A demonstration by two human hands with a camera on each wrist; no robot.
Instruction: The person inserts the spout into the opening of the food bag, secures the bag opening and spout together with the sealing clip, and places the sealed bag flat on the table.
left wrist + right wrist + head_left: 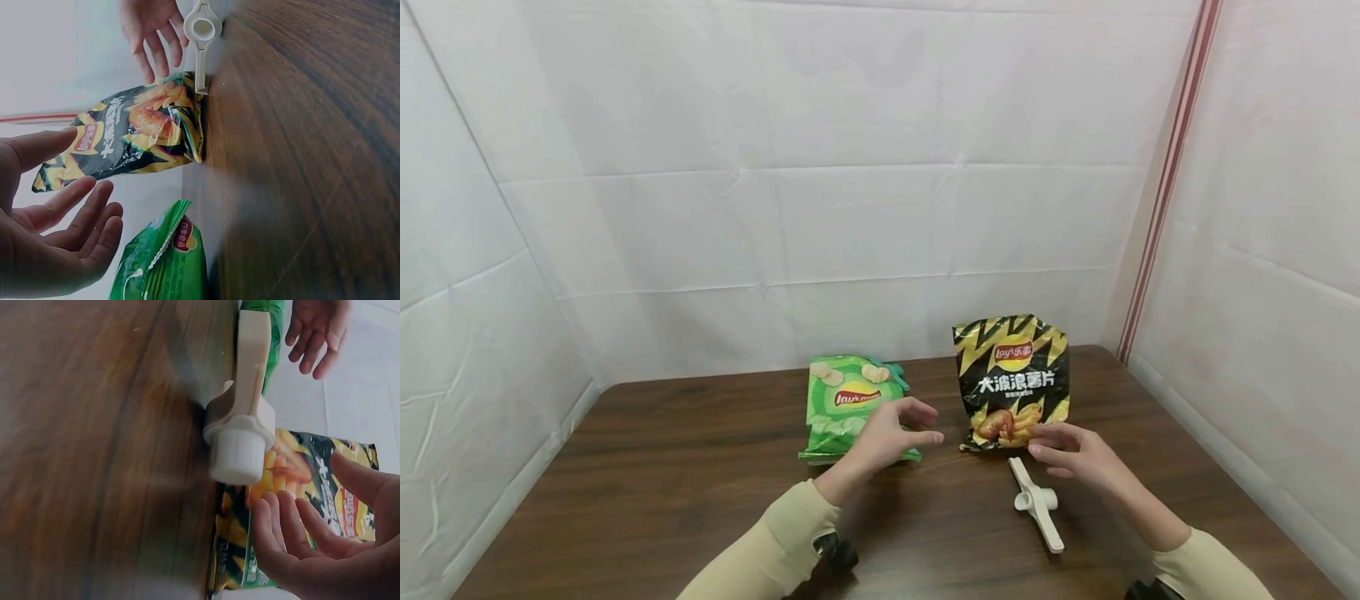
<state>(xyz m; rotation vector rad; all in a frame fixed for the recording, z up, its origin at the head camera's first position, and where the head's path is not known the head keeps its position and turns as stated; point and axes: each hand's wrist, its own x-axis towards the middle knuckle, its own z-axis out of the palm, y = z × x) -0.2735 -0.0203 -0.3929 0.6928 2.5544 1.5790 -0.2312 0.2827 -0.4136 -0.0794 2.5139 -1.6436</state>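
A black and yellow Lay's chip bag stands upright toward the table's back right. To its left a green Lay's chip bag leans back, with a teal piece at its upper right corner. My left hand, fingers loosely bent and holding nothing, is in front of the green bag and hides part of its lower right. My right hand is relaxed near the black bag's lower right corner; contact cannot be told. Below lies a white bag clip with a round capped spout, between the hands and untouched.
The dark brown wooden table reaches back to a white sheet wall. White sheeting also closes off both sides, with a red-striped edge at the right corner. Dark wrist devices sit at the cream sleeves.
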